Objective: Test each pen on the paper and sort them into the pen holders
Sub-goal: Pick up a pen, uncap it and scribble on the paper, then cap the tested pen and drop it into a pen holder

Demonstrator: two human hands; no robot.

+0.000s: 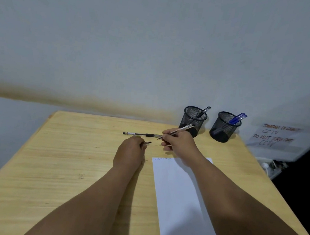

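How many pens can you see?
5, maybe more hidden: one in the right hand, one lying on the table, one in the left holder, two blue ones in the right holder.

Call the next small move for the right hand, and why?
Probably bring the pen in the right hand back to the paper and scribble. Its tip is bare, the left hand seems to hold the cap, and the tip hovers over bare table beyond the sheet.

Pen cap (147,143) mostly hidden in left hand (129,151), paper (178,204) cut off below, writing (161,158) illegible
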